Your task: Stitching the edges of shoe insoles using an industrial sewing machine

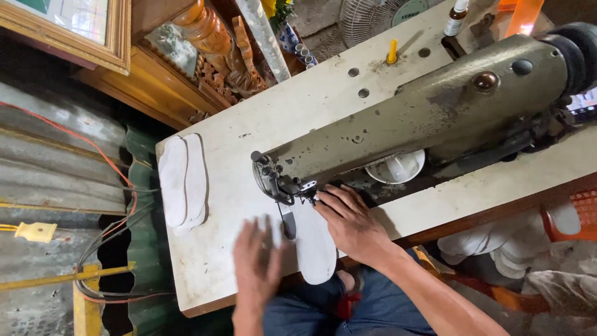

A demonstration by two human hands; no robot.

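Note:
An olive-grey sewing machine [435,112] stands on a white worktable [249,124]. A white sole-shaped piece [314,255] lies under its needle head [280,180] and reaches to the table's front edge. My right hand [351,224] rests flat on this piece beside the needle, fingers spread. My left hand [258,261], blurred, hovers over the table left of the piece with fingers apart, holding nothing.
A stack of white sole-shaped pieces [183,180] lies at the table's left end. More white pieces [497,246] sit in a heap below the table at right. A small bottle [457,17], a fan [367,18] and carved wooden furniture [199,56] are behind.

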